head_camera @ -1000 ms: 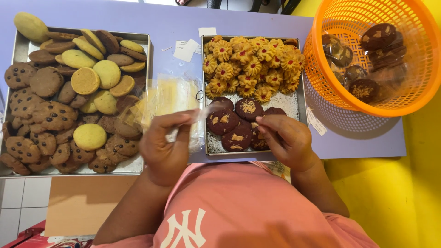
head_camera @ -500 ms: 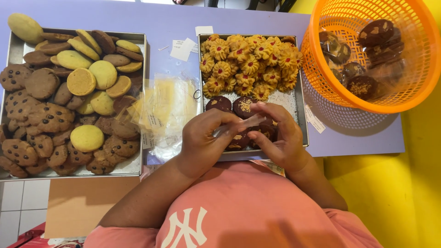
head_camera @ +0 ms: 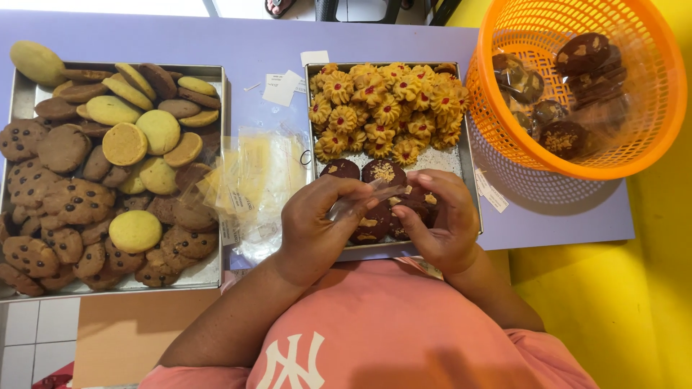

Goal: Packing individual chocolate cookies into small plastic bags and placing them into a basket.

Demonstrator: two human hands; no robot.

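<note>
Both hands meet over the near end of the middle tray (head_camera: 467, 180), close to the table's near edge. The left hand (head_camera: 317, 227) and the right hand (head_camera: 440, 216) each pinch an end of a small clear bag (head_camera: 364, 199) between thumb and fingertips, fingers curled tight around it; the bag stretches between them, just above the dark chocolate cookies (head_camera: 364, 173) on that tray. Yellow flower-shaped cookies (head_camera: 386, 108) fill the tray's far half. A pile of empty clear bags (head_camera: 263, 180) lies on the purple table (head_camera: 555, 216) between this tray and the large tray of mixed cookies (head_camera: 213, 274) at the left. An orange basket (head_camera: 649, 122) holding wrapped dark cookies stands at the far right corner.
</note>
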